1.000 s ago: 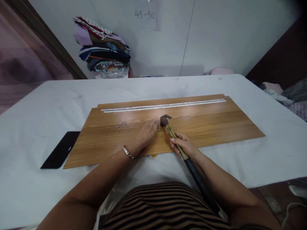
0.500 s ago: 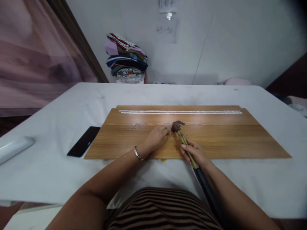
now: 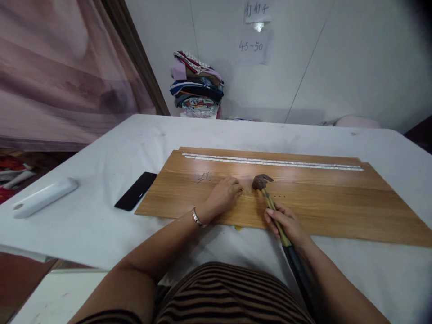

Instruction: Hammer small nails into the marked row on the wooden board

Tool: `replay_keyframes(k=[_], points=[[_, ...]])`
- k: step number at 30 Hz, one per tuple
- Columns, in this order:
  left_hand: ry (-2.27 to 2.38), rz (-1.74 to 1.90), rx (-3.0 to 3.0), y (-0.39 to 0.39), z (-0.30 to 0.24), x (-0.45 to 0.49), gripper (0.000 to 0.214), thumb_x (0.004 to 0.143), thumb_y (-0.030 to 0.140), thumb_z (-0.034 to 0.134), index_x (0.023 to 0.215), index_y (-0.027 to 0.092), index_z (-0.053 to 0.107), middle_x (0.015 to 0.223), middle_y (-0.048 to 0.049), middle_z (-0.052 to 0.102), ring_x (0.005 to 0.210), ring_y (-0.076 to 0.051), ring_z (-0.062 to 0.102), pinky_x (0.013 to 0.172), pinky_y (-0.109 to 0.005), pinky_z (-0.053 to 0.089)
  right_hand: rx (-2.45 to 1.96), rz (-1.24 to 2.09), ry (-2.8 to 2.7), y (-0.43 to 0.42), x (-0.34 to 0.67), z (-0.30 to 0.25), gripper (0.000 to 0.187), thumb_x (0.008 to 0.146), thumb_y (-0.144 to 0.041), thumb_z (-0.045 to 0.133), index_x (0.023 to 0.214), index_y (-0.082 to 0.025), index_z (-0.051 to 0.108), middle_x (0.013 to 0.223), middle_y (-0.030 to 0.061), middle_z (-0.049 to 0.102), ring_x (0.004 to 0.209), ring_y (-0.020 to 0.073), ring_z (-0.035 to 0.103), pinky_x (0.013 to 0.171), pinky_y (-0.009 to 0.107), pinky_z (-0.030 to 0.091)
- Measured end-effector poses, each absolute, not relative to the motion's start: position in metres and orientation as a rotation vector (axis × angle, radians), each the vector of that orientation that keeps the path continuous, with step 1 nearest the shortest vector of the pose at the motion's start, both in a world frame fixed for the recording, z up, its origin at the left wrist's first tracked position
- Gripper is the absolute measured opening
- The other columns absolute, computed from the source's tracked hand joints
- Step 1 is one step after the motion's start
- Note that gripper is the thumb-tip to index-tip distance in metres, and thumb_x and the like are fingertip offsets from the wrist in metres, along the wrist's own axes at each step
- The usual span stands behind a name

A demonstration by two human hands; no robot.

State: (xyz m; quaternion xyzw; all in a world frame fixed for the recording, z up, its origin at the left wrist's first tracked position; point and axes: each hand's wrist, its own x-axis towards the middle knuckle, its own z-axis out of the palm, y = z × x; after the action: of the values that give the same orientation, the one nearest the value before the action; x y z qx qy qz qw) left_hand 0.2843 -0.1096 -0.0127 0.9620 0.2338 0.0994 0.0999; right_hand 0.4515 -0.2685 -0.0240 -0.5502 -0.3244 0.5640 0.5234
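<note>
A brown wooden board point(image 3: 324, 198) lies flat in front of me. On it rests my left hand point(image 3: 225, 194), its fingertips pinched together low over the wood. Whatever they hold, if anything, is too small to make out. My right hand point(image 3: 286, 223) is wrapped around the handle of a claw hammer point(image 3: 275, 209), which has a rusty head and a dark lower grip. The hammer head is just right of my left fingertips, apart from them. Several loose nails point(image 3: 204, 177) lie on the board, left of my left hand. A row of small dark dots point(image 3: 280, 196) marks the wood beyond the hammer.
Two white measuring strips point(image 3: 270, 162) run along the board's far side. A black phone point(image 3: 137, 191) touches or nears its left edge. Further left on the white-covered table point(image 3: 84, 229) lies a white elongated object point(image 3: 45, 197). Folded cloths point(image 3: 197, 85) are stacked by the wall.
My view has turned left, so the scene sits further right. My left fingertips and the hammer head are a little further apart. My right hand keeps its grip on the hammer.
</note>
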Motion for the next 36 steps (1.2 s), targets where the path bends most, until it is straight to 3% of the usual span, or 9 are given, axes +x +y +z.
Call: replay_keyframes(k=[3, 9, 16, 23, 27, 30, 36], points=[[0.804, 0.305, 2.801, -0.106, -0.013, 0.28, 0.019, 0.091, 0.021, 0.05, 0.085, 0.014, 0.067, 0.089, -0.0086, 0.064, 0.088, -0.021, 0.059, 0.084, -0.034, 0.047, -1.31, 1.343, -0.776, -0.269, 0.452, -0.024, 0.033, 0.075, -0.047, 0.066, 0.068, -0.018, 0.052, 0.043, -0.0069, 0.046, 0.029, 0.0046, 0.034, 0.029, 0.017, 0.027], [0.903, 0.319, 2.705, -0.099, -0.006, 0.259, 0.02, 0.089, 0.019, 0.047, 0.081, 0.016, 0.065, 0.085, -0.0058, 0.066, 0.081, -0.019, 0.06, 0.077, -0.03, 0.046, -1.283, 1.33, -0.728, -0.269, 0.451, -0.026, 0.031, 0.073, -0.044, 0.068, 0.085, -0.018, 0.055, 0.056, -0.0055, 0.055, 0.03, 0.0047, 0.037, 0.028, 0.017, 0.029], [1.579, 0.491, 2.451, -0.06, 0.001, 0.205, 0.021, 0.087, 0.026, 0.049, 0.088, 0.018, 0.068, 0.095, -0.0056, 0.069, 0.085, -0.019, 0.062, 0.073, -0.028, 0.044, -1.295, 1.353, -0.75, -0.27, 0.452, -0.027, 0.032, 0.075, -0.045, 0.067, 0.072, -0.017, 0.052, 0.052, -0.0058, 0.051, 0.031, 0.0037, 0.037, 0.029, 0.016, 0.029], [1.607, 0.353, 2.442, -0.049, 0.0, 0.209, 0.025, 0.086, 0.037, 0.053, 0.083, 0.018, 0.069, 0.096, -0.0059, 0.07, 0.089, -0.02, 0.063, 0.075, -0.028, 0.045, -1.299, 1.345, -0.697, -0.269, 0.452, -0.027, 0.042, 0.073, -0.043, 0.069, 0.102, -0.016, 0.057, 0.058, -0.0062, 0.055, 0.03, 0.0047, 0.038, 0.028, 0.017, 0.029], [1.589, 0.132, 2.524, -0.051, 0.007, 0.222, 0.03, 0.085, 0.043, 0.054, 0.084, 0.018, 0.071, 0.098, -0.0083, 0.07, 0.092, -0.023, 0.063, 0.076, -0.03, 0.047, -1.299, 1.343, -0.725, -0.269, 0.453, -0.029, 0.03, 0.075, -0.043, 0.067, 0.086, -0.017, 0.057, 0.055, -0.006, 0.053, 0.03, 0.0044, 0.038, 0.029, 0.017, 0.029], [1.618, -0.022, 2.557, -0.052, 0.013, 0.227, 0.029, 0.087, 0.037, 0.05, 0.089, 0.017, 0.072, 0.101, -0.0103, 0.07, 0.094, -0.026, 0.064, 0.077, -0.032, 0.048, -1.293, 1.352, -0.75, -0.27, 0.453, -0.03, 0.029, 0.077, -0.043, 0.066, 0.071, -0.018, 0.052, 0.051, -0.006, 0.05, 0.03, 0.0041, 0.038, 0.029, 0.017, 0.029], [1.495, -0.21, 2.719, -0.057, 0.018, 0.236, 0.032, 0.088, 0.024, 0.04, 0.096, 0.014, 0.07, 0.103, -0.0145, 0.07, 0.093, -0.029, 0.066, 0.076, -0.036, 0.05, -1.256, 1.333, -0.745, -0.269, 0.451, -0.026, 0.03, 0.075, -0.043, 0.067, 0.073, -0.018, 0.051, 0.053, -0.0062, 0.052, 0.031, 0.0039, 0.038, 0.029, 0.016, 0.028]])
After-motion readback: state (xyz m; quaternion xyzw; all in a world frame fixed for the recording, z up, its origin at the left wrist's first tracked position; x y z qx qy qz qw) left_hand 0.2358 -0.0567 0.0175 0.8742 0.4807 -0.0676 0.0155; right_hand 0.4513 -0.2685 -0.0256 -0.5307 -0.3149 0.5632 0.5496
